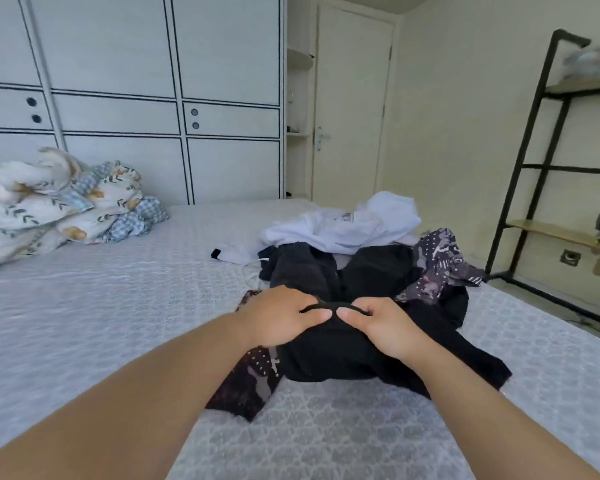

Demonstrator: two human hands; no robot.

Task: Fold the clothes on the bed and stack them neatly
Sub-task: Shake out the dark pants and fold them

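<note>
As 2 hands meet, curled fingers (321, 315) pinch the black garment (333, 351) (its edge).

Home bedroom. Bed (118, 306) with a patterned grey cover, crumpled floral duvet (59, 199) at its far left, loose clothes pile (354, 244) on it. White built-in wardrobe (136, 98) behind, closed cream door (352, 109) with lever handle, black metal shelf rack (530, 161) by the right wall.

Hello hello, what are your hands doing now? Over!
Left hand and right hand both pinching black garment edge. Nothing folded yet. White shirt, patterned cloth heaped behind.
</note>
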